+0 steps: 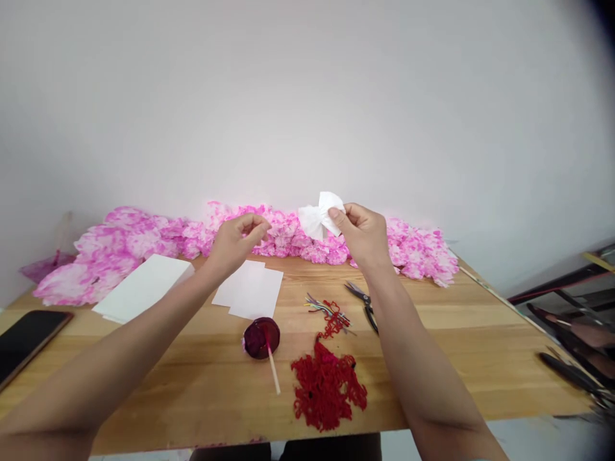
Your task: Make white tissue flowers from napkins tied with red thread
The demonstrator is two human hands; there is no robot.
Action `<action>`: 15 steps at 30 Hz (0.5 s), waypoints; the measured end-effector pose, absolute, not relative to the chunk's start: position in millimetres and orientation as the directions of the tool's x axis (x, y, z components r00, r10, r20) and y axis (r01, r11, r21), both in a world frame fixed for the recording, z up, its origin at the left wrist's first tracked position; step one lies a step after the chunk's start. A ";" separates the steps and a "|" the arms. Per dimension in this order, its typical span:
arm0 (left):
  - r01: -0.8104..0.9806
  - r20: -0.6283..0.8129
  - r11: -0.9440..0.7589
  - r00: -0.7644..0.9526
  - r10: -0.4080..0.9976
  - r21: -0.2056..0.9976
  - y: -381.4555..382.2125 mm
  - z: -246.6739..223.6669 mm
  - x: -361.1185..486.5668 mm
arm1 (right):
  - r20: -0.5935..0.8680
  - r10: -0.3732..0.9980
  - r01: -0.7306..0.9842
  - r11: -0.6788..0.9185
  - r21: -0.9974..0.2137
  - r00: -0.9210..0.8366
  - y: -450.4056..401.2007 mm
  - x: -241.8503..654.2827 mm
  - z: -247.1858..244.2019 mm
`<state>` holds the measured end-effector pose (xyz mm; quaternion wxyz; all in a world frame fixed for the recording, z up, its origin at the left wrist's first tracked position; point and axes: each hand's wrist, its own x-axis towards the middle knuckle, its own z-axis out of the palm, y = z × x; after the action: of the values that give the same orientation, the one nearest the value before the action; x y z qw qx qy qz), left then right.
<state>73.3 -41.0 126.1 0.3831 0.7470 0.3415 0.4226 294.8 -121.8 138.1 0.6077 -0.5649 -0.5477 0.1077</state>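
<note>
A white paper piece [312, 221], gathered at its middle and fanned out on both sides like a bow, is pinched between the thumb and fingers of my right hand [362, 230]. It is up above the table, in front of the pink flowers. My left hand [240, 240] hovers to its left, apart from it, with thumb and fingers drawn together; whatever is between those fingertips, if anything, is too small to make out. Beneath my hands are a small bowl of dark red dye [254, 339] with a stick [273, 371] in it, and red yarn [329, 387].
Pink-and-white paper flowers [283, 234] line the wall side of the wooden table [202, 384]. White paper sheets [144, 288] and smaller squares [254, 288] lie at left. Black scissors [362, 298] are beside short coloured strands [319, 304]. A phone [31, 339] rests far left.
</note>
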 end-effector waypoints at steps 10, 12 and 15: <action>-0.056 0.152 -0.150 0.624 0.767 0.987 -74.0 80.1 48.6 | 0.309 0.942 0.272 0.265 -0.925 0.129 -109.1 258.5 112.5; -0.080 0.152 -0.131 0.624 0.766 0.988 -75.3 80.0 45.8 | 0.270 0.956 0.235 0.238 -0.942 0.113 -106.3 253.1 108.2; -0.087 0.155 -0.129 0.615 0.773 0.988 -74.0 79.9 42.0 | 0.245 0.962 0.239 0.212 -0.948 0.118 -103.2 248.8 103.2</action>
<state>42.0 -74.0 79.9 0.6071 0.6626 0.2589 0.3541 248.8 -103.2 103.2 0.5303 -0.5269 -0.5699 0.3412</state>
